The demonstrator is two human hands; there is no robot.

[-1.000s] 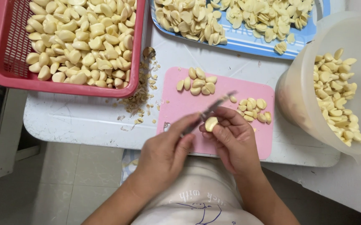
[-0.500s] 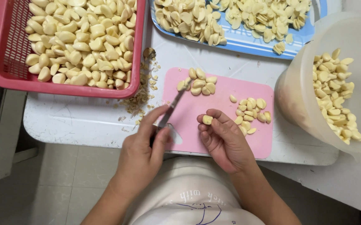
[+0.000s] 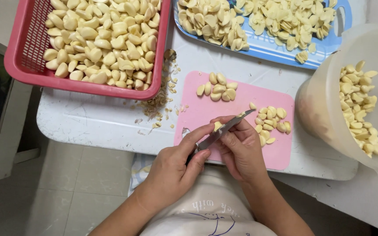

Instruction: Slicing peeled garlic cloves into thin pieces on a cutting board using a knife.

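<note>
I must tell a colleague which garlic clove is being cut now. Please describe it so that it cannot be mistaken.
Find the pink cutting board on the white table. Over its lower left part, the right hand pinches one peeled garlic clove while the left hand lays a small knife against it. It alone is held; the other cloves lie in piles.

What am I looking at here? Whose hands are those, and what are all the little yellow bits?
A person wears a camera on their head, so you look down at their own two hands. The left hand holds a small knife. The right hand pinches one garlic clove against the blade. Below them lies a pink board on a white table, with two little piles of cloves. The yellow bits are all peeled garlic: a red basket full of it, a blue tray and a clear tub on the right.
</note>
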